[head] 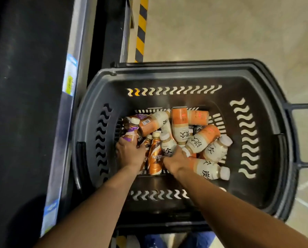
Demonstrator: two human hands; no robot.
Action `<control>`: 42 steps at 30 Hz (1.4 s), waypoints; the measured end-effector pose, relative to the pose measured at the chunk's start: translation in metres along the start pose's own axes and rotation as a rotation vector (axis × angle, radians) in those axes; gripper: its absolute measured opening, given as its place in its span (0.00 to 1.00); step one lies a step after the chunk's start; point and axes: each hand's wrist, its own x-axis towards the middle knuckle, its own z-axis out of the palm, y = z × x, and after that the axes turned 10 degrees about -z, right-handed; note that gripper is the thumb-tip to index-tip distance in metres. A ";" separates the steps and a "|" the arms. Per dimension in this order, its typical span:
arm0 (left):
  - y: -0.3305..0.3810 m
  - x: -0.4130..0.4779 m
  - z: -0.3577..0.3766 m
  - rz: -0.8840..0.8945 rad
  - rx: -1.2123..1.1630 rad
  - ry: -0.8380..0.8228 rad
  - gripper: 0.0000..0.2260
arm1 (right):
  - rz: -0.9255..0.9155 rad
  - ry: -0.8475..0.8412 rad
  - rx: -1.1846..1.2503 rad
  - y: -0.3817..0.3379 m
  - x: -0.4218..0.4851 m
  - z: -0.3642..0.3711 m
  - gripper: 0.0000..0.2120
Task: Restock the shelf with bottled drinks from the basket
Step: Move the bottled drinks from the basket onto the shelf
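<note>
Looking down from the head: a dark basket [185,68] stands on a tan floor [221,33], just beside a shelf [70,74] edge at the left. A heap of bottles [201,138] lies at its bottom — orange, cream and brown. Both bare arms reach in. The left hand [130,152] curls its fingers over a purple bottle [130,136] at the heap's left side. The right hand [176,161] grips a cream bottle [167,145] by its body. A copper bottle [155,156] lies between the hands.
</note>
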 end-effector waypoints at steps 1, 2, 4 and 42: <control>-0.001 0.010 0.008 0.006 0.014 0.021 0.39 | -0.023 0.043 -0.001 0.005 0.011 0.008 0.37; -0.002 0.018 0.014 0.009 0.026 0.038 0.41 | -0.048 0.084 -0.012 0.010 0.019 0.015 0.40; -0.004 0.034 0.023 -0.003 0.016 0.065 0.41 | -0.083 0.121 -0.070 0.014 0.030 0.031 0.47; 0.100 -0.404 -0.320 0.231 -0.681 -0.480 0.17 | -0.608 0.125 0.455 -0.183 -0.397 -0.270 0.19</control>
